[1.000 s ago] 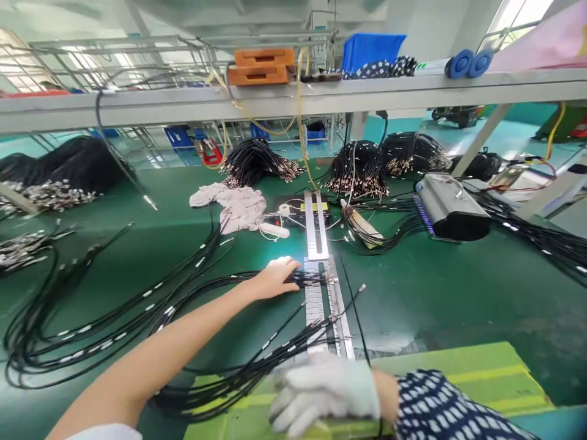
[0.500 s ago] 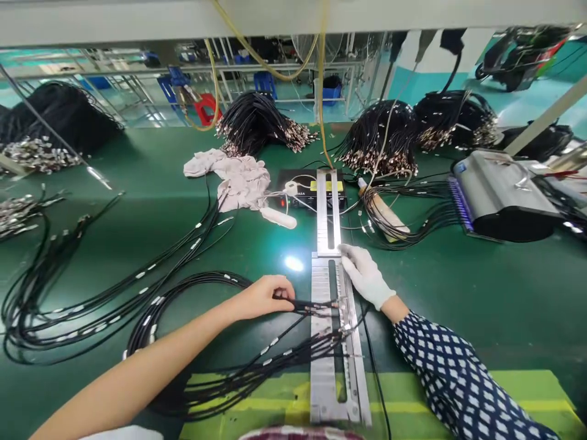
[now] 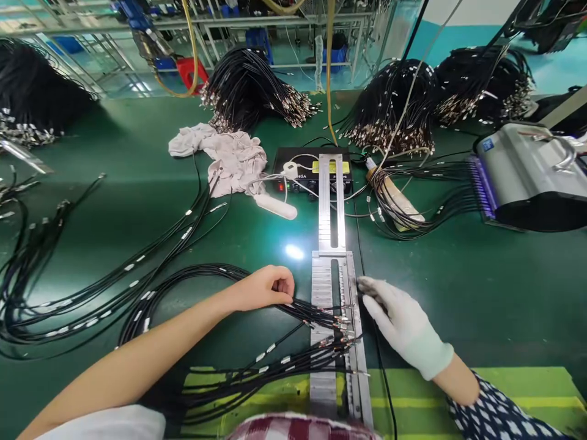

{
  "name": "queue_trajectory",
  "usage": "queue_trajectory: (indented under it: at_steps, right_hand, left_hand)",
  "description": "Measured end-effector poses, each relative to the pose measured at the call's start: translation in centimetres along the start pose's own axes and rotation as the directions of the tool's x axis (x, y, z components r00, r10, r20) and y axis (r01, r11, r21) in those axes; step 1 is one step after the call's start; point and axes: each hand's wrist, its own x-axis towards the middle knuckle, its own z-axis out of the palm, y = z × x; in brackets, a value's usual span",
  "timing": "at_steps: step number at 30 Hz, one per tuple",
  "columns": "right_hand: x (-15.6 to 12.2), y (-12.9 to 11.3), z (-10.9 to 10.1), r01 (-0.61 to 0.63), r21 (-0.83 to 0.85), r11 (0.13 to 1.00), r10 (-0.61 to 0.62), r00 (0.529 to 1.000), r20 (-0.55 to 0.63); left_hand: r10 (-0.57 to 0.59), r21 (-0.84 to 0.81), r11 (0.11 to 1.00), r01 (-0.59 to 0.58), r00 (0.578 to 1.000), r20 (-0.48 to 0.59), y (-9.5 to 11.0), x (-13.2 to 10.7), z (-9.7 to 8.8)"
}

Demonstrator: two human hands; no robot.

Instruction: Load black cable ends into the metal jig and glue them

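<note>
Pinches a bunch of black cables (image 3: pixel 306 310) in the closed grip of the left hand (image 3: pixel 268 287), metal tips laid across the slotted metal rail (image 3: pixel 331 244) at mid-counter. Rests the gloved right hand (image 3: pixel 401 321), grip open and fingers flat, against the rail's right edge. Around, on the green counter (image 3: pixel 458 275): crumpled cloth (image 3: pixel 224 156), black box (image 3: pixel 302 168), grey machine (image 3: pixel 527 177), cable heaps (image 3: pixel 257 85) along the far edge, wire racks (image 3: pixel 275 24) and teal floor beyond.

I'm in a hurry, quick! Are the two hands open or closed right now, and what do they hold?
Left hand: closed on a bunch of black cables.
Right hand: gloved, open, holds nothing, fingertips at the metal rail.
</note>
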Motion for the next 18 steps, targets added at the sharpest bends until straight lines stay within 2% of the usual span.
queue_trajectory:
  at_steps: [1,2,3,4,5,6,7,8,10,11,12,14,15,17,18]
  right_hand:
    - [-0.5,-0.4,-0.6,-0.048,0.012,0.999,0.047,0.996,0.077]
    - [-0.9,-0.7,-1.3,-0.115,0.051,0.992,0.103,0.974,0.201]
    - [-1.2,-1.1,-2.0,-0.198,0.106,0.975,0.144,0.914,0.38]
    - [-1.4,-1.3,-2.8,-0.282,0.153,0.947,0.146,0.804,0.577]
    - [-1.4,-1.5,-3.6,-0.344,0.179,0.922,0.108,0.671,0.733]
    - [-1.3,-1.5,-4.2,-0.368,0.189,0.911,0.061,0.572,0.818]
    - [-0.9,-1.3,-4.8,-0.352,0.195,0.915,0.034,0.549,0.835]
    - [-0.4,-1.0,-5.1,-0.31,0.2,0.93,0.031,0.605,0.796]
    - [1.3,0.0,-5.0,-0.22,0.225,0.949,0.047,0.806,0.591]
    - [2.4,0.7,-4.6,-0.199,0.267,0.943,0.049,0.876,0.479]
    - [3.5,1.4,-4.0,-0.191,0.33,0.924,0.052,0.92,0.388]
    - [5.8,2.8,-2.5,-0.163,0.454,0.876,0.079,0.977,0.199]
    - [6.7,3.4,-1.7,-0.134,0.485,0.864,0.106,0.991,0.083]
    - [8.0,4.3,-0.4,-0.075,0.483,0.872,0.131,0.988,-0.083]
    - [8.3,4.6,0.1,-0.054,0.466,0.883,0.125,0.985,-0.122]
  left_hand:
    - [-0.029,-0.029,0.999,0.03,0.999,0.027,0.0,0.2,-0.1]
    - [-0.049,-0.056,0.997,0.052,0.997,0.058,0.0,0.3,-0.3]
    - [-0.054,-0.076,0.995,0.061,0.995,0.083,0.0,0.4,-0.4]
    - [-0.044,-0.082,0.995,0.053,0.994,0.102,0.0,0.4,-0.6]
    - [-0.027,-0.072,0.997,0.036,0.993,0.112,-0.1,0.3,-0.6]
    - [-0.008,-0.047,0.999,0.014,0.993,0.116,-0.1,0.1,-0.7]
    - [0.01,-0.012,1.0,-0.008,0.993,0.118,-0.1,0.0,-0.7]
    - [0.024,0.025,0.999,-0.027,0.992,0.12,-0.1,-0.2,-0.7]
    - [0.031,0.065,0.997,-0.04,0.991,0.132,0.0,-0.4,-0.7]
    - [0.026,0.051,0.998,-0.034,0.99,0.138,0.0,-0.4,-0.7]
    - [0.022,0.019,1.0,-0.025,0.991,0.133,0.0,-0.3,-0.7]
    - [0.027,-0.068,0.997,-0.023,0.997,0.066,0.0,0.0,-0.8]
    - [0.038,-0.1,0.994,-0.037,0.999,0.007,0.0,0.1,-0.9]
    - [0.075,-0.077,0.993,-0.086,0.987,-0.14,0.0,0.6,-0.8]
    - [0.099,-0.014,0.995,-0.104,0.975,-0.201,0.0,0.9,-0.6]
